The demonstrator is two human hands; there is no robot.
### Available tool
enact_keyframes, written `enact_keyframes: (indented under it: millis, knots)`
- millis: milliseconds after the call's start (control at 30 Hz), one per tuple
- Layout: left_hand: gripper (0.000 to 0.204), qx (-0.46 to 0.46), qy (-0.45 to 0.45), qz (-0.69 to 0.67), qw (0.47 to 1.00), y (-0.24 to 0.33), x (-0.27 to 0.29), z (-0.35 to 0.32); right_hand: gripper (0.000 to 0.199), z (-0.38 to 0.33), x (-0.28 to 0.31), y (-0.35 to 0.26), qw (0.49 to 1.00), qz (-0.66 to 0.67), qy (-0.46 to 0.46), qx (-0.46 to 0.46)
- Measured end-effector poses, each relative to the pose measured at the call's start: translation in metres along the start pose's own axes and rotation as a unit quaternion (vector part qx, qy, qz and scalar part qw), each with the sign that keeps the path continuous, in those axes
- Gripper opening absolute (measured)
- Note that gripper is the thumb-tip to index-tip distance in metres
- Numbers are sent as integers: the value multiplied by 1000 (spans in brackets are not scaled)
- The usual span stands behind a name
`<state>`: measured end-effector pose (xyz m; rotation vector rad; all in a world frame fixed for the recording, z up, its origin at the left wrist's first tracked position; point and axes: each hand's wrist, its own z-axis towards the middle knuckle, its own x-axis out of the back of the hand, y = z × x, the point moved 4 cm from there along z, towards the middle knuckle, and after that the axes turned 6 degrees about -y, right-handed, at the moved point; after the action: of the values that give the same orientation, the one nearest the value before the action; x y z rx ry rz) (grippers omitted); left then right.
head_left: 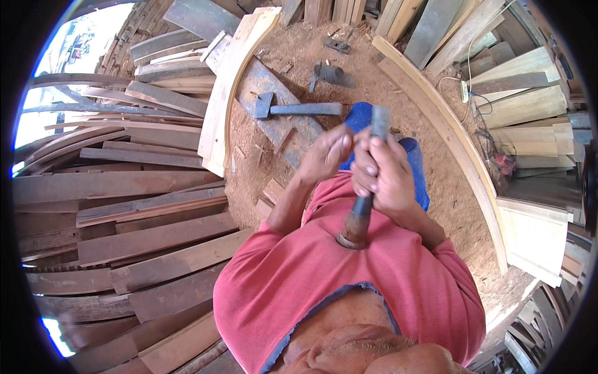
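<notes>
I hold a chisel with a grey steel blade and dark, worn wooden handle [366,187] upright at the centre of the frame, its butt toward my red shirt [349,280]. My right hand [386,177] is wrapped tight round the handle, fingers closed on it. My left hand [327,153] sits just beside it, fingers curled and touching the right hand near the blade; I cannot tell whether it grips the tool itself. To work well here, I judge I should keep both hands firm and the edge pointed away from me. Above, on the sawdust-strewn floor [430,181], lies a grey hammer [296,109]. Weathered brown planks [124,206] fill the left of the frame.
</notes>
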<state>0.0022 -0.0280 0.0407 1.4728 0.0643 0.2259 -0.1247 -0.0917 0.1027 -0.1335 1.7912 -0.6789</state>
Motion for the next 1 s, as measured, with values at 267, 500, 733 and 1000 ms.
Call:
enact_keyframes:
  millis: [267,500,733,1000]
  knots:
    - [34,95,102,-245,960,-30,2,2,20,17,12,4,996,56,35,-52]
    - [25,-16,65,50,997,9,8,29,19,9,10,23,996,32,15,-79]
    - [24,-13,100,118,988,6,0,6,19,0,4,13,997,17,28,-67]
    - [20,121,52,-40,990,-18,-15,-43,18,-4,26,-47,969,-195,99,112]
